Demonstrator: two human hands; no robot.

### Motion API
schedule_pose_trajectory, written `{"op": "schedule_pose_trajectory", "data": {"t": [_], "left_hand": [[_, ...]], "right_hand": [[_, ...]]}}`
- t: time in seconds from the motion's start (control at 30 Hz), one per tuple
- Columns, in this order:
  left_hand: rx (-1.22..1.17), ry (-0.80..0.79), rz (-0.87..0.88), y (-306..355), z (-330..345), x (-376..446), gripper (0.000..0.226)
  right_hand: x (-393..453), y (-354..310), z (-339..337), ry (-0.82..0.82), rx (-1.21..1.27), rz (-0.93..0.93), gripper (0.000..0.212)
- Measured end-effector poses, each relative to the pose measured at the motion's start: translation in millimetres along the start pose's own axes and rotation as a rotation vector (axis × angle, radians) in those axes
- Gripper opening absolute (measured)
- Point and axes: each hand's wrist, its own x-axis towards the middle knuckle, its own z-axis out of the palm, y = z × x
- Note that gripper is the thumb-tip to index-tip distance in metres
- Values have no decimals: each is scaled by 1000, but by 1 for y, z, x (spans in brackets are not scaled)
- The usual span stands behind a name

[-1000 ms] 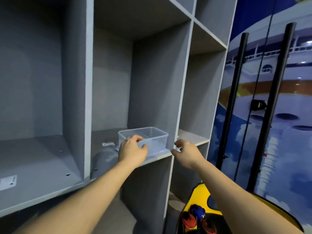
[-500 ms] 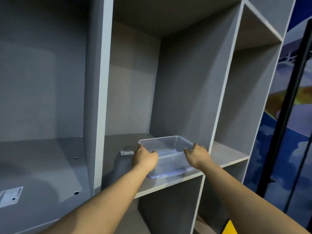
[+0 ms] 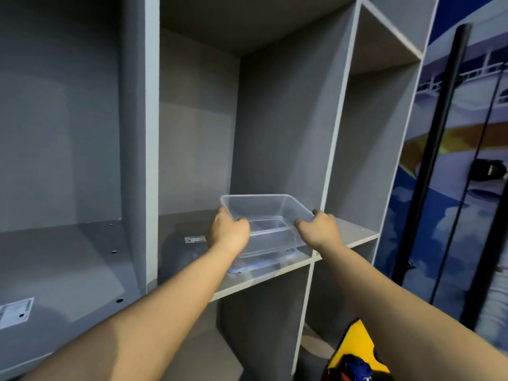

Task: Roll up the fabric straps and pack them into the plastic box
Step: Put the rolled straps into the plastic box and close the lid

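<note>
One clear rectangular plastic box [image 3: 270, 215] is tilted above the grey shelf [image 3: 264, 273], its side rims gripped by left hand [image 3: 229, 233] and right hand [image 3: 319, 229], both arms outstretched.

Plastic box [image 3: 270, 215]: clear, thin, smooth plastic w/ a slight gloss; see-through to the shelf board [image 3: 189, 229] under it. Shelf unit [image 3: 277, 119]: matt grey laminate, faint woven-look grain, pale smooth edge banding on front edges. Paper sticker [image 3: 194, 239] at 9 o'clock of box, another paper label [image 3: 16, 312] at 8 o'clock. Printed door [image 3: 453, 188] at 3 o'clock: glossy, reflective, w/ black smooth bar handle [image 3: 439, 138]. Yellow item [image 3: 354, 345] at 5 o'clock: material unclear.
</note>
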Motion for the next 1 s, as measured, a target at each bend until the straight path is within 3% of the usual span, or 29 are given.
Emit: {"op": "schedule_pose_trajectory", "data": {"t": [0.1, 0.17, 0.23, 0.37, 0.47, 0.57, 0.7, 1.0], "left_hand": [[-23, -33, 52, 21, 2, -30, 60], [-55, -60, 81, 34, 4, -54, 42], [-72, -51, 120, 43, 10, -75, 28], [-95, -95, 128, 51, 37, -130, 36], [-99, -154, 105, 44, 68, -169, 33], [-170, -274, 42, 31, 102, -204, 14], [-203, -408, -26, 5, 144, -241, 21], [-94, -630, -203, -101, 245, -307, 12]], "right_hand": [[-28, 7, -36, 72, 31, 42, 57], [-49, 16, -65, 139, 50, 76, 58], [-68, 32, -94, 198, 67, 127, 54], [-106, 77, -152, 299, 12, 172, 34], [-136, 112, -188, 322, -51, 245, 33], [-164, 151, -216, 340, -72, 318, 29], [-194, 219, -232, 344, -70, 432, 40], [-267, 363, -208, 284, -145, 697, 30]]}}
